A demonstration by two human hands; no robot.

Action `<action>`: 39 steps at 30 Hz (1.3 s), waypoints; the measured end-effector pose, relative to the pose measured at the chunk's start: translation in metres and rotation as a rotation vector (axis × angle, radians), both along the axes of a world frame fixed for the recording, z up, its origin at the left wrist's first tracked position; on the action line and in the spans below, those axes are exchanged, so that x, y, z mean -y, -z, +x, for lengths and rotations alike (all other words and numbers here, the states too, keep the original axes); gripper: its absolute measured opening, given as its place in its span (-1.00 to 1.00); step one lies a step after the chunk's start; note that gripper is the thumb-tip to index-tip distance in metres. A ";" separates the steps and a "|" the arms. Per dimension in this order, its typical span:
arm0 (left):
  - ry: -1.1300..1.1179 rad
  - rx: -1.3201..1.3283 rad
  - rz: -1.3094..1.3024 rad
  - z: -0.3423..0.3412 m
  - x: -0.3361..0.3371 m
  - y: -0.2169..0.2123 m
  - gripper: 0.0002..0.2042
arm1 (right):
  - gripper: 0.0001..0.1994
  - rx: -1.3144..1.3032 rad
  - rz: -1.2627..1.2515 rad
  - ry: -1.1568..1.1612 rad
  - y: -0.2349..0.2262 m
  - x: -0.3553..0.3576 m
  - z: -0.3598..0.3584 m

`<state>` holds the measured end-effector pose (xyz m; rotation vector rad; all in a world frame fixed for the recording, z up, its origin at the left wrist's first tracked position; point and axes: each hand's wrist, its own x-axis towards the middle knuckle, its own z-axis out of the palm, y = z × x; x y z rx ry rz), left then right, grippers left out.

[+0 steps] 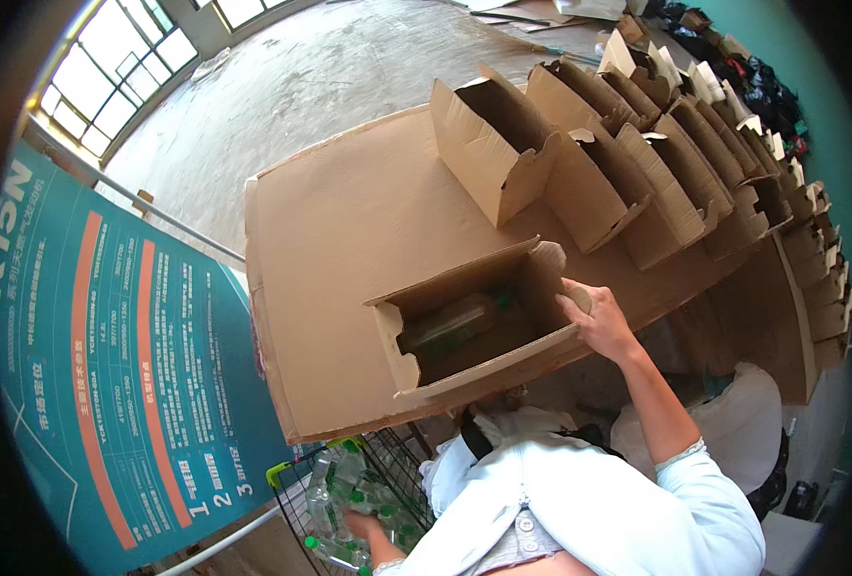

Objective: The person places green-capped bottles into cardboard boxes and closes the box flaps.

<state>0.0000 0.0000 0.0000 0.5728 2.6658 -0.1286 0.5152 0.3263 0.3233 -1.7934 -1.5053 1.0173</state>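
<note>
My right hand (599, 319) grips the right end of an open-topped cardboard box (503, 372), with the thumb on the near side of its end flap. One clear plastic bottle with a green cap (459, 322) lies on its side inside the box. Low at the left, my left hand (361, 525) reaches down among several clear bottles with green caps (325, 494) in a black wire basket (289, 488). Its fingers are mostly hidden by the bottles, so whether it grasps one cannot be made out.
The box rests on a cardboard-covered tabletop (330, 250). Rows of open cardboard boxes (488, 144) stand along its far right side and beyond. A teal printed banner (138, 365) and a metal rail (181, 228) are on the left. Dark bags (757, 91) lie by the right wall.
</note>
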 end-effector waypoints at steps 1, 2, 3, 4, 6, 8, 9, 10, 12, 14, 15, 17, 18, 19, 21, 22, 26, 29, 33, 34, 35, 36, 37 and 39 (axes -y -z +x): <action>-0.053 -0.011 0.061 0.002 0.002 -0.001 -0.12 | -0.64 0.014 -0.007 0.003 -0.001 0.001 0.001; -0.105 -0.022 0.121 0.003 0.004 -0.001 -0.12 | -0.65 0.029 -0.014 0.007 -0.001 0.002 0.002; -0.173 -0.134 0.155 -0.010 0.006 -0.009 -0.14 | -0.64 -0.009 0.017 -0.021 0.003 -0.001 -0.001; -0.241 -0.218 0.183 -0.012 0.013 -0.003 -0.16 | -0.64 -0.018 0.045 -0.047 0.003 -0.002 0.000; -0.239 -0.347 0.254 -0.016 0.029 -0.004 -0.26 | -0.64 -0.027 0.074 -0.085 0.006 -0.003 0.004; -0.292 -0.489 0.382 -0.024 0.033 -0.013 -0.31 | -0.65 -0.027 0.076 -0.111 0.012 -0.004 0.007; -0.320 -0.558 0.448 -0.025 0.031 -0.024 -0.34 | -0.65 -0.030 0.129 -0.124 0.015 -0.005 0.007; -0.431 -0.578 0.613 -0.026 0.028 -0.034 -0.39 | -0.65 -0.034 0.180 -0.139 0.019 -0.005 0.008; -0.554 -0.517 0.380 -0.013 -0.012 -0.101 -0.42 | -0.64 -0.023 0.233 -0.145 0.023 -0.005 0.012; -0.640 -0.624 0.793 -0.015 -0.022 -0.127 -0.47 | -0.65 -0.023 0.238 -0.164 0.024 -0.007 0.013; -0.615 -0.402 1.331 0.000 -0.052 -0.169 -0.46 | -0.65 -0.028 0.253 -0.160 0.025 -0.007 0.014; -0.468 -0.014 1.802 -0.001 -0.085 -0.227 -0.44 | -0.65 -0.045 0.286 -0.161 0.027 -0.008 0.015; -0.355 0.111 1.935 -0.011 -0.096 -0.247 -0.44 | -0.66 -0.025 0.262 -0.173 0.025 -0.009 0.015; -0.205 0.236 1.977 0.014 -0.128 -0.289 -0.41 | -0.66 0.001 0.237 -0.184 0.022 -0.010 0.015; 0.139 0.431 2.014 0.050 -0.172 -0.347 -0.33 | -0.67 0.011 0.242 -0.203 0.022 -0.008 0.012; 0.122 0.423 2.124 0.072 -0.200 -0.366 -0.30 | -0.67 0.001 0.272 -0.206 0.024 -0.008 0.010; 0.714 0.715 1.780 0.178 -0.305 -0.424 -0.23 | -0.68 -0.081 0.331 -0.177 0.031 -0.007 0.016; 1.399 0.530 1.381 0.248 -0.364 -0.428 -0.26 | -0.68 -0.098 0.374 -0.163 0.036 -0.006 0.021; 1.553 0.725 0.635 0.305 -0.395 -0.409 -0.47 | -0.67 -0.109 0.332 -0.169 0.035 -0.007 0.022; 1.645 0.632 0.460 0.307 -0.402 -0.392 -0.44 | -0.67 -0.148 0.314 -0.160 0.036 -0.006 0.021; 1.728 0.537 0.282 0.309 -0.410 -0.377 -0.40 | -0.67 -0.155 0.314 -0.160 0.035 -0.006 0.020; 1.731 0.488 -0.034 0.320 -0.418 -0.370 -0.37 | -0.67 -0.160 0.310 -0.159 0.035 -0.007 0.020; 1.708 0.430 -0.346 0.329 -0.425 -0.364 -0.34 | -0.68 -0.163 0.305 -0.160 0.034 -0.007 0.022; 1.897 0.376 -0.342 0.325 -0.420 -0.328 -0.26 | -0.68 -0.143 0.286 -0.158 0.034 -0.007 0.022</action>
